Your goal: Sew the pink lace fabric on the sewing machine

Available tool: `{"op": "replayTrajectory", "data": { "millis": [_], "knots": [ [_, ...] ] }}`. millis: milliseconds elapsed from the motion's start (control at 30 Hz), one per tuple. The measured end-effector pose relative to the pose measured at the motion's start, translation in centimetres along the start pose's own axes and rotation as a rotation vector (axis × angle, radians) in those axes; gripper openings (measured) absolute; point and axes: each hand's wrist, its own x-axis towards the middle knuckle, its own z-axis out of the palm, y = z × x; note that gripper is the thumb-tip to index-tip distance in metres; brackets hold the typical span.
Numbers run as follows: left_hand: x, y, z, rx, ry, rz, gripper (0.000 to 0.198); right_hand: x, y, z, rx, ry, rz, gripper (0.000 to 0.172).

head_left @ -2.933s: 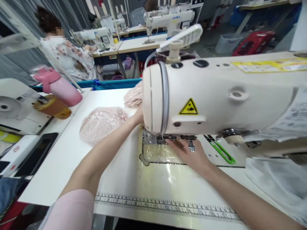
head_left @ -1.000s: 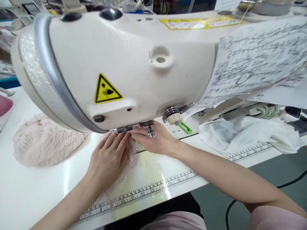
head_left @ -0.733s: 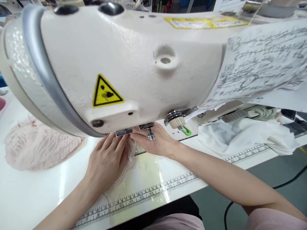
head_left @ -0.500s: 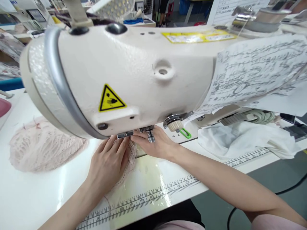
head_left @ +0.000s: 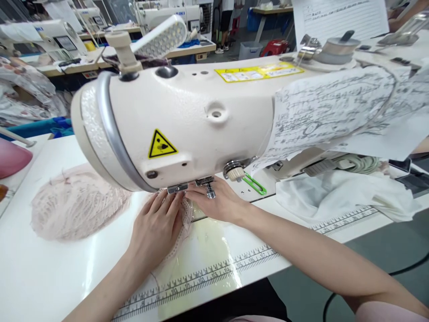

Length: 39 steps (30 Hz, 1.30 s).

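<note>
A cream sewing machine [head_left: 187,120] fills the middle of the view. My left hand [head_left: 156,228] lies flat on a strip of pale pink lace [head_left: 182,223], fingers stretched toward the presser foot [head_left: 205,184]. My right hand [head_left: 219,203], with a ring on one finger, presses the same lace from the right, its fingertips tucked under the machine head. The needle area is hidden by the head.
A heap of pink lace pieces [head_left: 75,208] lies at the left on the white table [head_left: 50,273]. Green snips [head_left: 254,183] rest behind my right hand. White cloth [head_left: 338,192] and scribbled paper [head_left: 331,112] hang at the right. A ruler strip [head_left: 214,273] runs along the front edge.
Earlier my left hand reached behind the machine head; now both hands hold lace at the presser foot. Over the last second the hands stay put while the view draws back and lifts.
</note>
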Motion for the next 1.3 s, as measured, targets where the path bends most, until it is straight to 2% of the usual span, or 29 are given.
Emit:
{"op": "replayTrajectory", "data": {
  "millis": [100, 267, 333, 433, 500, 600, 667, 733, 800, 867, 967, 1033, 1100, 1167, 1300],
  "knots": [
    [0.0, 0.0, 0.0, 0.003, 0.002, -0.004, 0.045, -0.1, 0.1, 0.3, -0.051, 0.047, -0.057, 0.025],
    [0.2, 0.1, -0.2, 0.025, 0.005, 0.009, 0.044, -0.2, 0.2, 0.4, -0.08, 0.043, -0.056, 0.023],
    [0.4, -0.1, -0.8, 0.028, -0.001, 0.024, 0.044, -0.2, 0.1, 0.3, -0.075, 0.061, -0.06, 0.023],
    [0.5, -0.6, -2.7, 0.012, -0.008, 0.069, 0.042, -0.3, -0.1, -0.1, -0.043, 0.054, -0.073, 0.029],
    [-0.1, -1.2, -4.4, -0.028, -0.02, 0.139, 0.038, -0.3, -0.3, -0.3, -0.009, 0.013, -0.099, 0.031],
    [-2.5, -2.0, -6.5, -0.111, -0.03, 0.384, 0.033, -0.3, -0.4, -0.4, 0.044, -0.056, -0.148, 0.03],
    [-4.9, -2.2, -7.0, -0.054, 0.01, 0.545, 0.035, -0.2, -0.3, -0.4, 0.06, -0.089, -0.176, 0.031],
    [-7.3, -1.9, -6.9, 0.024, -0.002, 0.632, 0.026, -0.2, -0.2, -0.2, 0.075, -0.113, -0.197, 0.033],
    [-8.9, -1.2, -6.5, 0.015, -0.017, 0.553, 0.02, -0.3, -0.1, -0.1, 0.103, -0.129, -0.199, 0.032],
    [-9.4, -0.4, -6.5, -0.089, -0.028, 0.309, 0.024, -0.4, -0.1, -0.1, 0.156, -0.13, -0.192, 0.028],
    [-8.1, 0.5, -7.5, -0.298, -0.122, -0.091, 0.019, -0.6, -0.1, 0.1, 0.27, -0.112, -0.222, 0.024],
    [-6.4, 0.4, -8.5, -0.293, -0.143, -0.175, 0.027, -0.7, -0.2, 0.4, 0.318, -0.084, -0.247, 0.022],
    [-4.6, 0.0, -9.2, -0.204, -0.111, -0.131, 0.028, -0.8, -0.1, 0.9, 0.325, -0.041, -0.258, 0.016],
    [-2.9, -0.6, -9.2, -0.139, -0.115, -0.012, 0.027, -0.8, 0.0, 1.3, 0.325, 0.011, -0.279, 0.018],
    [-0.6, -1.7, -7.1, -0.088, -0.213, 0.212, 0.031, -0.7, 0.2, 1.1, 0.308, 0.083, -0.31, 0.018]
  ]
}}
